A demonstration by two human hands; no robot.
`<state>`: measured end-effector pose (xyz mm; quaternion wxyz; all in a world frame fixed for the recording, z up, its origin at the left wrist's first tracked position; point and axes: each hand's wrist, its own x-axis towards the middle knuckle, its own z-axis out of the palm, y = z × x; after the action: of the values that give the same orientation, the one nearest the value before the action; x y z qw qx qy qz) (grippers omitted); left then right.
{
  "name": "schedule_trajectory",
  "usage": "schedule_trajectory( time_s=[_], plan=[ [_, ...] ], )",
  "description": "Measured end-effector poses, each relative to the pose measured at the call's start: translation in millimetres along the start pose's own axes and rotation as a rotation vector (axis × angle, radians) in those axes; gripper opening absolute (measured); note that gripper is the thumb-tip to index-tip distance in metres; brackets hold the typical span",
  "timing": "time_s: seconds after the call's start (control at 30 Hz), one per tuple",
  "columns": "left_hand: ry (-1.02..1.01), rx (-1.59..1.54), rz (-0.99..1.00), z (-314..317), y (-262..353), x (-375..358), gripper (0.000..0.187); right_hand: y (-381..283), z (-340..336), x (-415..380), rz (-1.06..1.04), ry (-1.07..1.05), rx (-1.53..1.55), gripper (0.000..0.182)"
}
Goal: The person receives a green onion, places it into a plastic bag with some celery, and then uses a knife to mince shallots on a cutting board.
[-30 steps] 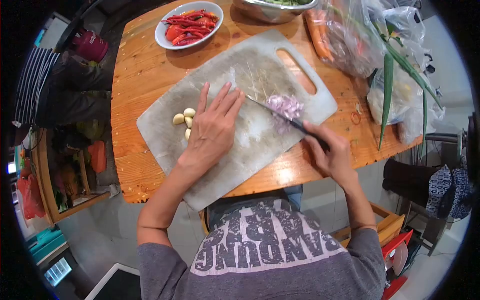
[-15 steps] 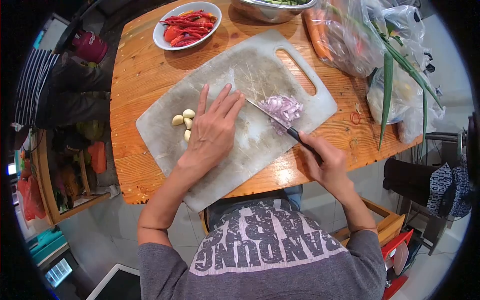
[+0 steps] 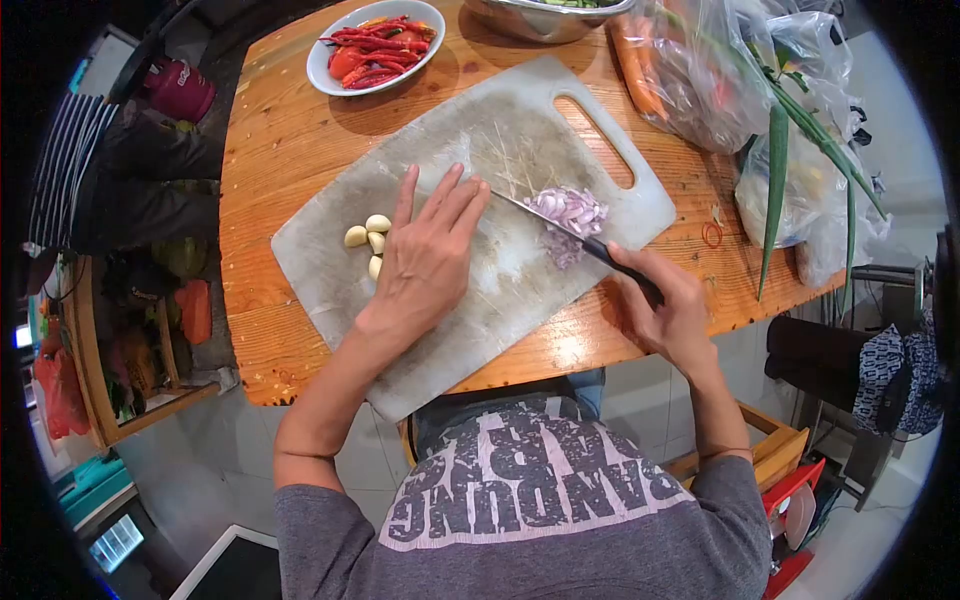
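Observation:
A knife (image 3: pixel 527 211) with a black handle is gripped in my right hand (image 3: pixel 667 304) over the right part of a worn white cutting board (image 3: pixel 330 225). Its blade crosses a pile of chopped shallot (image 3: pixel 572 208), pale purple, and more pieces lie on the near side of the blade. My left hand (image 3: pixel 428 245) lies palm down on the board with its fingers stretched out, the fingertips right at the knife's tip. Just left of that hand are several peeled garlic cloves (image 3: pixel 356 236), one partly beside the hand's edge.
A white bowl (image 3: pixel 318 72) of red chillies and tomatoes stands at the back left of the wooden table (image 3: pixel 265 200). Behind the board is a metal bowl (image 3: pixel 545 28). Plastic bags (image 3: pixel 700 80) with carrots (image 3: pixel 636 70) and green onion leaves (image 3: pixel 777 180) occupy the right side.
My right hand has shifted slightly right and the knife's handle end has swung a little away from me, so the blade now overlaps the shallot pile more. My left hand stays nearly still.

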<state>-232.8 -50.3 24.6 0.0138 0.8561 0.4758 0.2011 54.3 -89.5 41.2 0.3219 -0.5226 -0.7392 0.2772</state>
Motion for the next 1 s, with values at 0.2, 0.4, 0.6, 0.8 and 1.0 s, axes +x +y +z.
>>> schedule_trajectory(
  time_s=[0.2, 0.4, 0.6, 0.8, 1.0],
  plan=[
    [0.010, 0.000, 0.001, -1.3, 0.3, 0.6, 0.049, 8.8, 2.0, 3.0, -0.036, 0.038, 0.012, 0.035],
    [-0.047, -0.081, -0.001, 3.4, -6.9, -2.0, 0.065, -10.4, -11.6, -2.6, -0.181, 0.019, -0.154, 0.040],
    [-0.052, -0.115, 0.012, -2.0, -3.5, -1.5, 0.068, -9.6, 9.6, -26.2, -0.134, 0.076, -0.150, 0.043],
    [-0.062, -0.089, 0.006, -3.6, -2.9, -2.7, 0.069, -15.1, 23.9, -36.0, -0.118, 0.117, -0.163, 0.043],
    [-0.063, -0.121, 0.009, 1.1, -4.8, -5.0, 0.067, -23.9, 25.2, -36.9, -0.154, 0.154, -0.138, 0.045]
  ],
)
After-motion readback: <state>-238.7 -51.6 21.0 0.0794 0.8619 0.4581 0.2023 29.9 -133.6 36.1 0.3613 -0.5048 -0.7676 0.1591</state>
